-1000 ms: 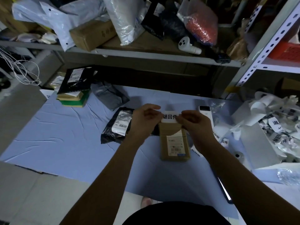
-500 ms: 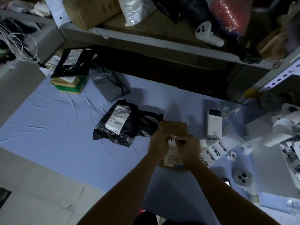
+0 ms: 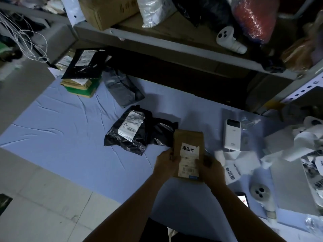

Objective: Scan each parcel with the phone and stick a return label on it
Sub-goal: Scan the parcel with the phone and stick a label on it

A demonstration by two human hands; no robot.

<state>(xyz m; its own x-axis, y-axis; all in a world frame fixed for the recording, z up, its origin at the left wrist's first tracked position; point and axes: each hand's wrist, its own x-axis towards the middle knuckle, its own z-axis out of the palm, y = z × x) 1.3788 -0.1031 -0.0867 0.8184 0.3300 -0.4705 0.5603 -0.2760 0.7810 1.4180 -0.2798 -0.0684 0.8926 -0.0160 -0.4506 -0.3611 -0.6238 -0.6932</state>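
A brown paper parcel (image 3: pixel 188 138) lies on the blue cloth (image 3: pixel 70 137) in front of me. A white return label (image 3: pixel 189 148) with black characters is stuck on it, above its shipping barcode label. My left hand (image 3: pixel 166 163) grips the parcel's left edge and my right hand (image 3: pixel 212 169) grips its right edge. A black bag parcel (image 3: pixel 132 135) with a white shipping label lies just to the left. The phone (image 3: pixel 243 200), screen lit, peeks out beside my right forearm.
A white power bank (image 3: pixel 232 134) lies right of the parcel. Loose return labels (image 3: pixel 230 172) and crumpled backing paper (image 3: pixel 307 142) pile at the right. A white handheld device (image 3: pixel 261 194) lies near the phone. A grey bag (image 3: pixel 122 88) and stacked parcels (image 3: pixel 82 70) sit at back left, under a crowded shelf (image 3: pixel 174 49).
The label went from being held above the parcel to being stuck on it. Both hands moved down to grip the parcel's sides. The camera tilted downward.
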